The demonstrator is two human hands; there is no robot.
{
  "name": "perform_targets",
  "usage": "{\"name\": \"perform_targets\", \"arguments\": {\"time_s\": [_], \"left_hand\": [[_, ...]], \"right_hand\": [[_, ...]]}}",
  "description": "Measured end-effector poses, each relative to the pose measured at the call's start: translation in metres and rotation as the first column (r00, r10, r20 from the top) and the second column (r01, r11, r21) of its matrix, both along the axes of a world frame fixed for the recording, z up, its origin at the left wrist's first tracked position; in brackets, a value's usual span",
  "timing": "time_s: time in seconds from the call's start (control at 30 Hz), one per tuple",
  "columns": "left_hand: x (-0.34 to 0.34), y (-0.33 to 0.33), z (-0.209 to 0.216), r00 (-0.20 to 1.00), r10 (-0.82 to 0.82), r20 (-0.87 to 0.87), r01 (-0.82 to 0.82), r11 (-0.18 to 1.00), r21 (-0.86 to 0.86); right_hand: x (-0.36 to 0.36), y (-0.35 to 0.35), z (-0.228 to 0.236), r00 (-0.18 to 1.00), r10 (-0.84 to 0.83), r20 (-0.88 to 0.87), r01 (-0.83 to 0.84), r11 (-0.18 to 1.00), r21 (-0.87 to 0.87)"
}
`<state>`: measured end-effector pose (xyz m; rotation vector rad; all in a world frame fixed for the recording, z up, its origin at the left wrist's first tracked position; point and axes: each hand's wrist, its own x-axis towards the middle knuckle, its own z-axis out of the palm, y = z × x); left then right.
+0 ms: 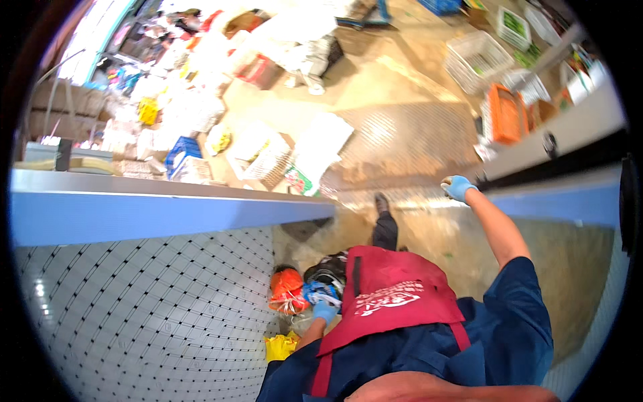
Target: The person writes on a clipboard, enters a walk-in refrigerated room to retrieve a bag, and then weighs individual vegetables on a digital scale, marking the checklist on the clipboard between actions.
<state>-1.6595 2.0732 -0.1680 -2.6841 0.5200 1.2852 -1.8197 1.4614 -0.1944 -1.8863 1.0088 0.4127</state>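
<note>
A big white perforated shelf (154, 308) with a blue front edge (161, 213) is filling the left side. Behind it the floor (402, 134) is carrying white baskets (475, 60), an orange crate (506, 114) and many boxes. The person is wearing a red apron (388, 295) over a blue shirt (495, 335). The right hand (457, 187), in a blue glove, is reaching up and is closing on the top edge of the blue ledge (562, 197) at the right. The left hand (325, 311), also gloved, is grasping a blue bag (319, 291) just beside the shelf's right edge. An orange bag (287, 289) is touching it, and a yellow bag (281, 346) is lying below.
</note>
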Motion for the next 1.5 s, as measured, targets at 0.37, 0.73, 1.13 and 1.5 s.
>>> {"name": "perform_targets", "arguments": {"time_s": [0.37, 0.73, 1.13, 1.5], "left_hand": [[0.097, -0.212, -0.078, 0.987, 0.017, -0.163, -0.039, 0.991, -0.132], [0.187, -0.322, -0.089, 0.986, 0.041, -0.160, -0.041, 0.999, 0.004], [0.246, -0.421, -0.119, 0.968, -0.095, -0.233, 0.132, 0.980, 0.150], [0.342, -0.570, -0.240, 0.974, -0.174, -0.146, 0.164, 0.983, -0.082]], "right_hand": [[0.043, -0.183, 0.033, 0.998, 0.032, -0.054, -0.050, 0.928, -0.369], [0.006, -0.292, -0.162, 0.666, -0.639, -0.386, 0.742, 0.510, 0.436], [0.113, -0.489, -0.183, 0.929, -0.246, -0.278, 0.324, 0.903, 0.283], [0.268, -0.734, -0.115, 0.849, -0.505, -0.156, 0.520, 0.745, 0.418]]}}
